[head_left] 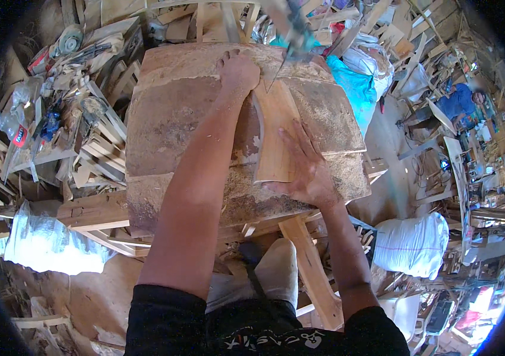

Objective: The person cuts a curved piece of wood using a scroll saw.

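A pale wooden board [273,127] with a curved left edge lies lengthwise on a worn, sawdust-covered wooden worktop [175,110]. My right hand [308,169] spreads over its near right part, the thumb along the near end and the fingers across the top, gripping it. Beside the board's far left corner, my left hand [239,70] rests on the worktop with its fingers pointing away, slightly bent and apart. Its thumb is hard to make out. At the board's far end a thin saw blade [275,77] comes down from a blurred machine part [297,35], close to my left hand.
Wood offcuts [101,139] pile up left of the worktop. A turquoise bag [353,86] stands at its far right, and a full white sack [412,243] at the near right. Another person [463,104] is over at the right. A plank [311,267] slants below the near edge.
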The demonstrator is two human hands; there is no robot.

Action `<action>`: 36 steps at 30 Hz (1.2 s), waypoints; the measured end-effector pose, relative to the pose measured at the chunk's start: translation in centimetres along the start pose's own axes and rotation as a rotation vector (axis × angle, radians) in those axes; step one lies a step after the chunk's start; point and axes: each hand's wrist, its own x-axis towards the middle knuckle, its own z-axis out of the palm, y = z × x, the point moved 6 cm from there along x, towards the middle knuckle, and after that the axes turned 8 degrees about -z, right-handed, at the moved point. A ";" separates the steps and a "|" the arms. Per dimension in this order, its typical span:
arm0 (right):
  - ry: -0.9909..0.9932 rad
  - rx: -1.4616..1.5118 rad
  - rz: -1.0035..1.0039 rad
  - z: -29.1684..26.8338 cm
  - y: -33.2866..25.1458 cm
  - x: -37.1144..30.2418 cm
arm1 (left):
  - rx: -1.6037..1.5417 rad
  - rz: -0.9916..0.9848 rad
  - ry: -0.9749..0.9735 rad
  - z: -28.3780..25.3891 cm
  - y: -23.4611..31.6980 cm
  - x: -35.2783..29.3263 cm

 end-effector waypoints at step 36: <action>0.017 -0.032 0.066 0.7 -0.1 0.7 | -0.060 0.008 -0.092 1.0 0.7 1.3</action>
